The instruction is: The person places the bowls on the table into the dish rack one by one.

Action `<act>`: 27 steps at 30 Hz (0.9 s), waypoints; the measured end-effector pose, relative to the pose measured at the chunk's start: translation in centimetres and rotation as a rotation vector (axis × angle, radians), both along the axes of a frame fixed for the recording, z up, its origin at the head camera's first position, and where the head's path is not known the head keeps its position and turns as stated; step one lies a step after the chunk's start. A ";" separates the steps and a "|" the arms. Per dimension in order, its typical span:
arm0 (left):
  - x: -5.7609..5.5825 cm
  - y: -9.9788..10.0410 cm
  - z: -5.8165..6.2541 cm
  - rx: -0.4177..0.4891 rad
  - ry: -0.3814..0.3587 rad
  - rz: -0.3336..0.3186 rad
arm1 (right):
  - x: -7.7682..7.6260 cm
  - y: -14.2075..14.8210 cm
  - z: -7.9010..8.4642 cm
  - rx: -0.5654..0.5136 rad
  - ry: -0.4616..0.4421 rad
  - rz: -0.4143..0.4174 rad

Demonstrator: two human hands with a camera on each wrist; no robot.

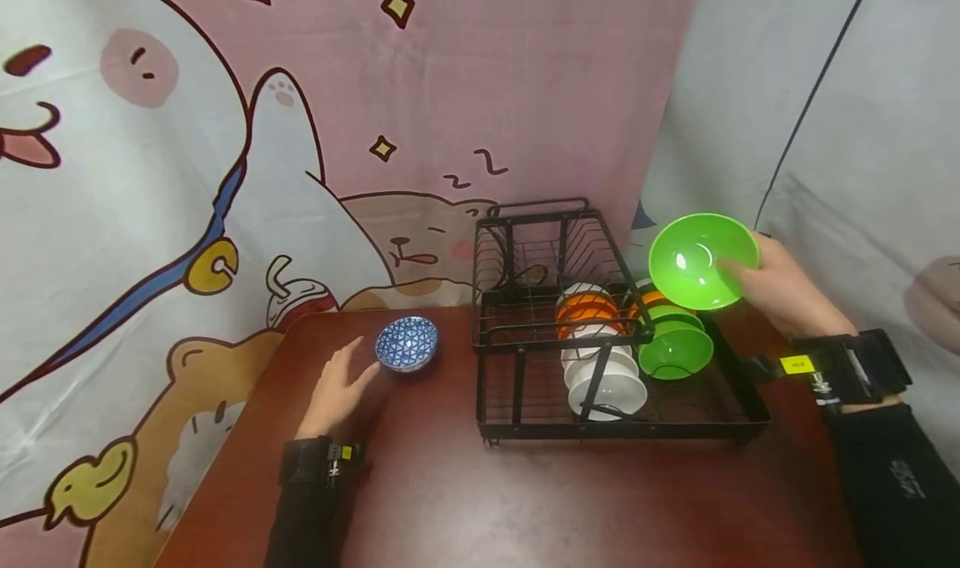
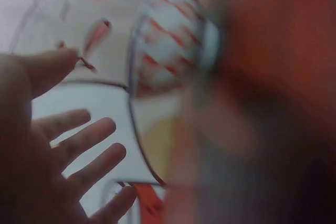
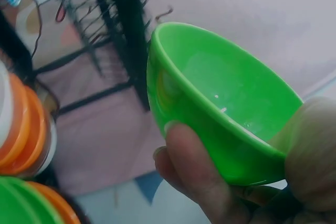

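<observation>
My right hand [image 1: 783,289] grips a bright green bowl [image 1: 697,259] by its rim, holding it tilted above the right side of a black dish rack [image 1: 622,429]. In the right wrist view, the thumb lies inside the green bowl [image 3: 226,87] and the fingers [image 3: 191,156] press its outside. My left hand [image 1: 335,391] is spread beside a small blue-and-white patterned bowl [image 1: 407,344] on the table; a gap seems to separate them. The left wrist view shows the left hand [image 2: 68,156] with its fingers apart and nothing in its grasp.
White bowls [image 1: 607,384], orange bowls [image 1: 587,314] and more green bowls [image 1: 677,353] stand in rows on the rack's lower level. A wire upper tier [image 1: 551,259] covers its left part. The brown table [image 1: 442,485] meets a cartoon-printed cloth [image 1: 465,76] behind.
</observation>
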State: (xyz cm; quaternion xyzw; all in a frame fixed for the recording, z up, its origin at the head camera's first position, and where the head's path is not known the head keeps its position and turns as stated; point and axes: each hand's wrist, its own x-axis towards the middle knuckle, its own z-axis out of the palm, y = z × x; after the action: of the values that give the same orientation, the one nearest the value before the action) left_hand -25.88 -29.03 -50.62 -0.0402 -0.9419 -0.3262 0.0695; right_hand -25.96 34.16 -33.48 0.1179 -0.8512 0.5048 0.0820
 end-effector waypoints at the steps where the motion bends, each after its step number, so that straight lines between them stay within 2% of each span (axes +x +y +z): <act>1: 0.1 -0.4 -0.7 -0.018 -0.031 -0.011 | -0.1 0.3 -0.5 0.010 0.001 -0.004; 6: 0.3 -1.5 -3.2 -0.091 -0.132 -0.086 | -0.3 0.6 -2.4 0.044 -0.010 -0.025; 10: 0.3 -1.8 -4.5 -0.120 -0.150 -0.122 | -0.4 0.6 -3.1 0.082 0.008 -0.035; 13: 0.2 -2.0 -5.1 -0.116 -0.147 -0.124 | -0.4 0.7 -3.8 0.134 0.034 -0.033; 20: -0.1 -2.3 -5.6 -0.100 -0.183 -0.114 | 0.3 0.8 -5.6 0.425 0.143 -0.038; 24: -0.1 -2.3 -5.7 -0.102 -0.182 -0.113 | 0.8 0.7 -6.4 0.494 0.151 0.001; 27: -0.1 -2.4 -5.7 -0.104 -0.189 -0.106 | 0.9 0.6 -7.3 0.554 0.203 0.030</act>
State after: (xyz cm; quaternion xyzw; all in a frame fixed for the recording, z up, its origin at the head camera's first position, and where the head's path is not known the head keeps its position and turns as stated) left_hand -26.03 -31.42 -56.34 -0.0624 -0.9565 -0.2824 -0.0392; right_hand -25.04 34.75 -40.76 0.1984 -0.9421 0.2401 0.1238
